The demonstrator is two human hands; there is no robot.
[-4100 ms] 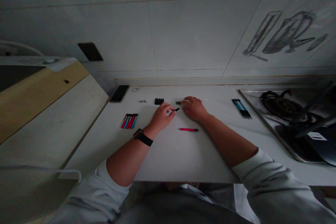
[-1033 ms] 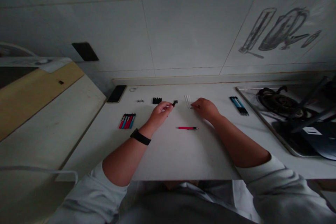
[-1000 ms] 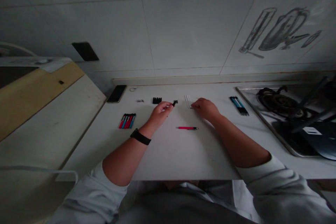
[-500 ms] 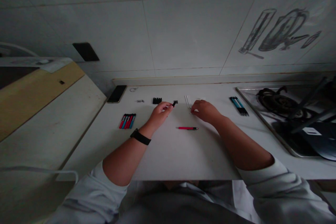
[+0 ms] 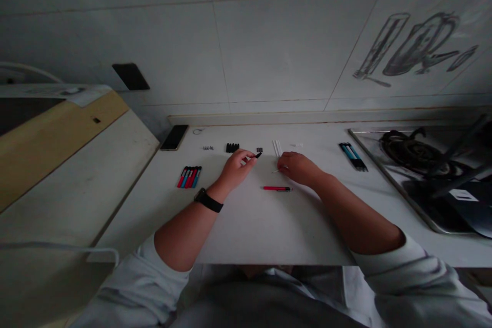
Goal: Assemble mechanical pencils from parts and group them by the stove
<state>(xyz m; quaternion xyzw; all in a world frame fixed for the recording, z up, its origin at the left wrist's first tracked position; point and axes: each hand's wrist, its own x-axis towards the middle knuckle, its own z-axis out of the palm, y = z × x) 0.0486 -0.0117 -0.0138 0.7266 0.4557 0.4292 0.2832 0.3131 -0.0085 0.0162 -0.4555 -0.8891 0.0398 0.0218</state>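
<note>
Near the centre of the frame, the left hand (image 5: 235, 169), a black watch on its wrist, pinches a small black plastic pen part (image 5: 258, 155) between thumb and fingertips, lifted just above the white countertop (image 5: 246, 225). Just to its right, the right hand (image 5: 299, 168) is curled, pinching a thin white refill tube (image 5: 277, 170) whose end points left. A red pen with black tip (image 5: 277, 188) lies just below both hands. More white tubes (image 5: 277, 147) lie just above the right hand. A row of red and blue pen barrels (image 5: 189, 177) lies to the left of centre, and a dark phone (image 5: 174, 137) sits at the upper left of the counter.
</note>
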